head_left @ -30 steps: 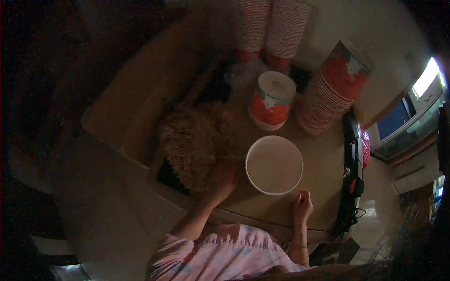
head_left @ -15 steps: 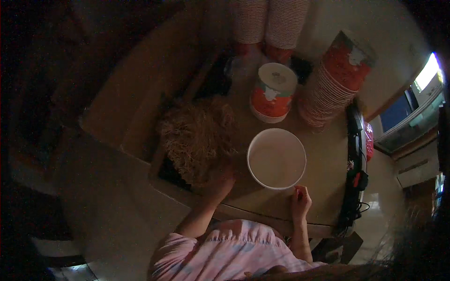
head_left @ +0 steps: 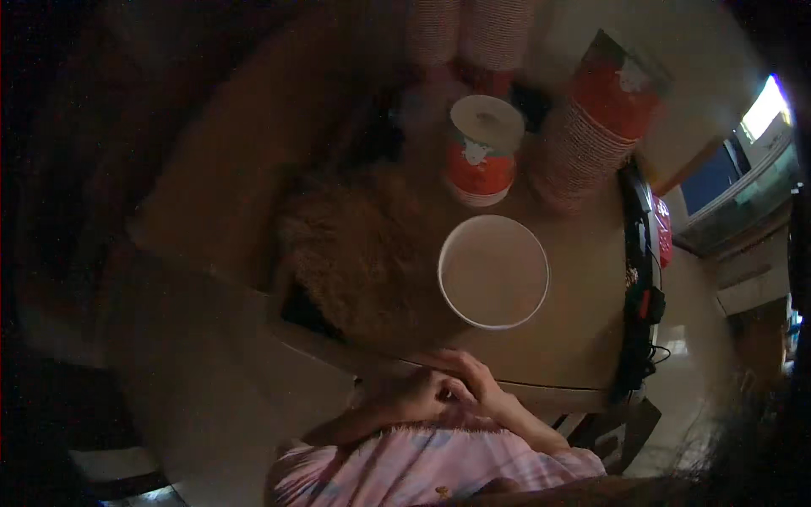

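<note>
My left hand (head_left: 420, 397) and my right hand (head_left: 475, 378) meet at the table's front edge, close to my body. The right hand lies over the left, its fingers reaching leftward and its thumb apart. The left hand's fingers are mostly hidden and dim, so whether anything is between them does not show. Just beyond the hands, a large white paper tub (head_left: 494, 272) stands upright with its mouth facing up; the inside looks pale. Left of the tub sits a heap of thin, tangled tan strands (head_left: 351, 253), touched by neither hand.
Behind the tub stands an upside-down red-and-green paper tub (head_left: 481, 169). A leaning stack of nested tubs (head_left: 591, 139) is at its right, and tall stacks of tubs (head_left: 498, 38) rise at the back. Black cables (head_left: 655, 355) hang along the table's right edge.
My left hand has left the tan strands and my right hand the tub's rim. Both have come together at the table's front edge. The view has shifted slightly.
</note>
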A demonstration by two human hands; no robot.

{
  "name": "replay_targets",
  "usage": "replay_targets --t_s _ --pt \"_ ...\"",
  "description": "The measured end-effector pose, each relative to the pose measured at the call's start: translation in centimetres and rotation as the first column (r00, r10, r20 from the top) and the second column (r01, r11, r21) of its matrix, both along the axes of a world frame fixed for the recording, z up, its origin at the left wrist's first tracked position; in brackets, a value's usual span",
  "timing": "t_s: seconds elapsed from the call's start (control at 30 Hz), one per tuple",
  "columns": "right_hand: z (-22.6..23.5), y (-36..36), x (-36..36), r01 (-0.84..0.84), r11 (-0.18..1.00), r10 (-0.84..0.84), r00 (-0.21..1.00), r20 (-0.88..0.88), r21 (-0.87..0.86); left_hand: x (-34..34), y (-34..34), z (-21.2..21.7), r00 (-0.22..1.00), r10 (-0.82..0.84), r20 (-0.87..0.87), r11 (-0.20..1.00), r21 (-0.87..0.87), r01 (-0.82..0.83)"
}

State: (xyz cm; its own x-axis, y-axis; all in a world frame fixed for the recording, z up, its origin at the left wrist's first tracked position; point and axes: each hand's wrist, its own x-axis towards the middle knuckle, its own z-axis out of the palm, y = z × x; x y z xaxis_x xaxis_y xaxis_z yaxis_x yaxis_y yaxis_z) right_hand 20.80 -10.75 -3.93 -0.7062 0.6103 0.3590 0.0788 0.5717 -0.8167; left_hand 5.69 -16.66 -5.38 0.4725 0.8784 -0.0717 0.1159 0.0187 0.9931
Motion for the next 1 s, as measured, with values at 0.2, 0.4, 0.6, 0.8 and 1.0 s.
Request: replay_targets --t_s 0.2,0.4,0.6,0.8,1.0 --pt "-0.8 -0.7 0.9 0.036 0.911 -0.016 0.999 0.052 -0.411 -1.9 0.3 -0.2 0.942 0.283 -0.177 0.957 0.120 -0.265" --pt "-1.7 -0.9 4.0 0.189 0.974 -0.162 0.966 0.201 -0.124 -2.1 1.6 1.6 0.930 0.309 -0.200 0.945 0.175 -0.276" --pt "1.0 -1.3 2.5 -0.030 0.409 -0.386 0.900 -0.203 -0.912 -0.4 2.8 3.3 0.937 0.303 -0.174 0.924 0.293 -0.244" --pt "0.8 -1.0 3.2 0.195 0.840 -0.299 0.945 -0.132 -0.506 -0.2 3.2 3.3 0.935 0.323 -0.146 0.912 0.312 -0.266" --pt "-1.5 0.0 4.9 0.328 0.805 -0.409 0.910 -0.063 -0.494 0.1 5.6 4.6 0.737 0.656 -0.161 0.612 0.685 -0.395"
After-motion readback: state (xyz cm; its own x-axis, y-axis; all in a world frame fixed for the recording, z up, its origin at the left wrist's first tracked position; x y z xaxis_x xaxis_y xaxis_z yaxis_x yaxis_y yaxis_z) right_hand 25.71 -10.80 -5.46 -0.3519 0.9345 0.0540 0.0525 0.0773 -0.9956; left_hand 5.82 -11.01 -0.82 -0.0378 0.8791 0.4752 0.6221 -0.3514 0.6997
